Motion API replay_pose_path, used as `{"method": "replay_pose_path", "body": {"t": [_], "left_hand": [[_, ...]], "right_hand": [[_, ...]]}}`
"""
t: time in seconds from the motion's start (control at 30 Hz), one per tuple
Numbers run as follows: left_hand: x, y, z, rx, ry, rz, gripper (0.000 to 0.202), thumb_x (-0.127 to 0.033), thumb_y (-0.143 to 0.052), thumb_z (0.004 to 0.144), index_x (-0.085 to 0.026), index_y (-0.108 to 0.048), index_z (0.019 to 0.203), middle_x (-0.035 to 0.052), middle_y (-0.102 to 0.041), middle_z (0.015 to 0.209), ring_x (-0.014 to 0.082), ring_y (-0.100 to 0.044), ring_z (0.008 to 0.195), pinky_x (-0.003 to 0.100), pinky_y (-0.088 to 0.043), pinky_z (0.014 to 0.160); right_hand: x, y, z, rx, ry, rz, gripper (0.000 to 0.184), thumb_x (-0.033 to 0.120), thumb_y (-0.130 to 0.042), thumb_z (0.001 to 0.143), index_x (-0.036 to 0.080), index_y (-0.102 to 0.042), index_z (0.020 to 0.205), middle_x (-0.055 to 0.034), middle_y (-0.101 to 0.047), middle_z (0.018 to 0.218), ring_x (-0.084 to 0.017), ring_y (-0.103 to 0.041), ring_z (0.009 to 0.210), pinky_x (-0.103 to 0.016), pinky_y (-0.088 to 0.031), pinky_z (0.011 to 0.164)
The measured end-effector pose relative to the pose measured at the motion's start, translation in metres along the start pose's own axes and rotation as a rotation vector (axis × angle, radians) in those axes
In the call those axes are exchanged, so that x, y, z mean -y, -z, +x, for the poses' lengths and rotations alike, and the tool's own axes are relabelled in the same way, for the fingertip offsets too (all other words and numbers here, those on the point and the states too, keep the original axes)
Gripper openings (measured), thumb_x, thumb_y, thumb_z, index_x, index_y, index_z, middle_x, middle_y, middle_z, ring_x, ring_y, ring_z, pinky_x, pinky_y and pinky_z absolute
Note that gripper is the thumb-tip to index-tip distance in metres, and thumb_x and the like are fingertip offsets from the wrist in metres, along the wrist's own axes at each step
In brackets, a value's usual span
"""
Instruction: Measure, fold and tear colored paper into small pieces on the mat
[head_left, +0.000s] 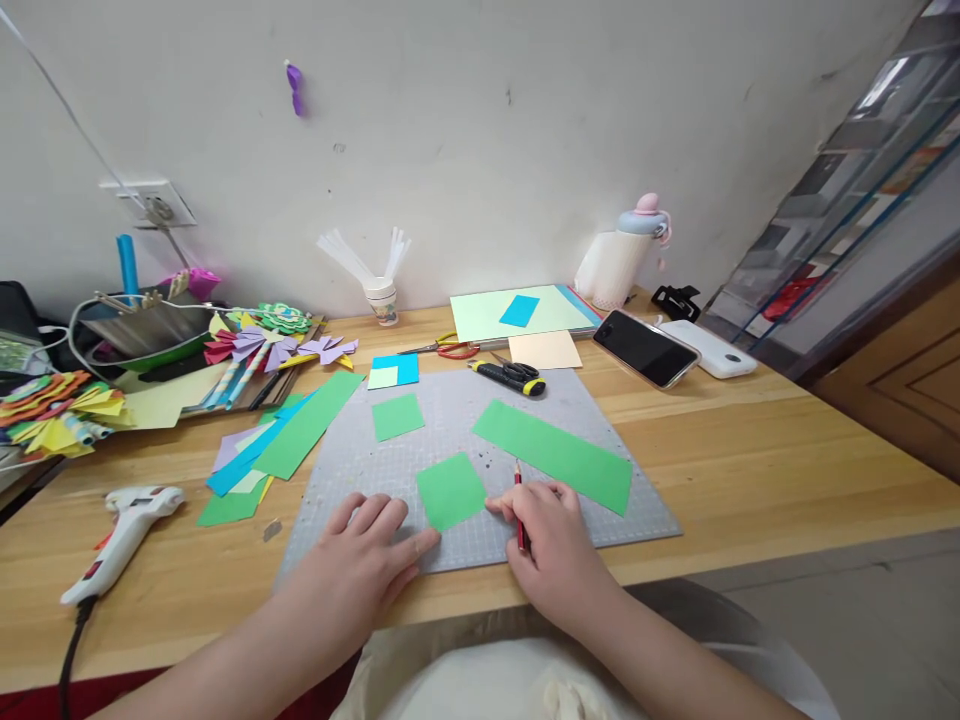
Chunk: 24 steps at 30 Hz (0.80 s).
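Observation:
My left hand [367,555] lies flat on the grey cutting mat [450,420], fingers spread, its thumb at the lower left edge of a small green paper square [451,490]. My right hand [551,535] is closed round a red pencil [518,500] with its tip pointing up, just right of that square. A long green paper strip [553,452] lies beside my right hand. Another small green piece [397,416] sits further back on the mat.
A white glue gun [124,530] lies at the left. Green, blue and purple paper strips [285,435] and paper flowers [262,345] crowd the left side. Scissors [510,375], a phone [645,348], a power bank [709,347], a paper pad [517,312] and a bottle [622,255] stand behind the mat.

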<state>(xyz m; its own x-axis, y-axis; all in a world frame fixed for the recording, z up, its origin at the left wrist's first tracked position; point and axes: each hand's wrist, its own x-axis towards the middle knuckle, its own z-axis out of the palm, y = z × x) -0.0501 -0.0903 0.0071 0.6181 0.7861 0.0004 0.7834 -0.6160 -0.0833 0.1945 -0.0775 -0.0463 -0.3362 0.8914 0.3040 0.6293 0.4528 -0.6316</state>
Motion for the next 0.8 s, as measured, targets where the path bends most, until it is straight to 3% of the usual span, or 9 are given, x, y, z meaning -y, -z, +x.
{"method": "replay_pose_path", "body": {"t": [0.17,0.3,0.47,0.73,0.8], "left_hand": [[-0.002,0.005,-0.009,-0.015,0.050,-0.037,0.026,-0.022,-0.046,0.092,-0.036,-0.059,0.109,0.0013,-0.056,0.090,0.0222,-0.048,0.089,0.038,-0.029,0.085],[-0.020,0.004,-0.006,-0.127,0.118,-0.157,0.019,-0.019,-0.046,0.090,-0.027,-0.063,0.086,0.0009,-0.058,0.092,0.0204,-0.050,0.091,0.037,-0.030,0.085],[-0.034,-0.016,0.001,-0.309,0.190,-0.186,0.028,-0.016,-0.046,0.090,-0.029,-0.062,0.109,0.0032,-0.059,0.111,0.0209,-0.051,0.104,0.038,-0.031,0.088],[-0.006,-0.035,-0.013,-0.354,0.182,-0.032,0.032,-0.020,-0.054,0.088,-0.035,-0.062,0.115,0.0017,-0.061,0.114,0.0210,-0.052,0.107,0.038,-0.030,0.091],[-0.002,-0.036,-0.016,-0.348,0.188,-0.040,0.032,-0.020,-0.054,0.088,-0.034,-0.062,0.116,0.0020,-0.061,0.114,0.0210,-0.052,0.106,0.037,-0.031,0.091]], "right_hand": [[0.000,0.000,-0.002,0.019,0.015,-0.026,0.036,-0.001,-0.043,0.065,0.024,-0.040,0.090,0.0006,-0.061,0.093,-0.021,-0.053,0.091,-0.043,-0.026,0.088],[0.000,0.007,0.002,0.071,0.076,-0.044,0.032,0.000,-0.042,0.070,0.023,-0.042,0.092,-0.0007,-0.057,0.087,-0.020,-0.052,0.085,-0.042,-0.029,0.086],[0.001,0.011,0.012,0.044,0.109,-0.118,0.026,0.000,-0.041,0.073,0.022,-0.038,0.087,-0.0020,-0.057,0.086,-0.020,-0.050,0.081,-0.044,-0.030,0.087],[0.022,0.004,-0.004,0.079,0.180,-0.084,0.029,0.000,-0.044,0.072,0.020,-0.046,0.092,-0.0016,-0.059,0.081,-0.020,-0.050,0.081,-0.045,-0.028,0.091],[0.023,0.008,0.000,0.121,0.237,-0.072,0.027,0.001,-0.045,0.073,0.020,-0.047,0.092,-0.0028,-0.063,0.089,-0.019,-0.051,0.084,-0.046,-0.027,0.093]]}}
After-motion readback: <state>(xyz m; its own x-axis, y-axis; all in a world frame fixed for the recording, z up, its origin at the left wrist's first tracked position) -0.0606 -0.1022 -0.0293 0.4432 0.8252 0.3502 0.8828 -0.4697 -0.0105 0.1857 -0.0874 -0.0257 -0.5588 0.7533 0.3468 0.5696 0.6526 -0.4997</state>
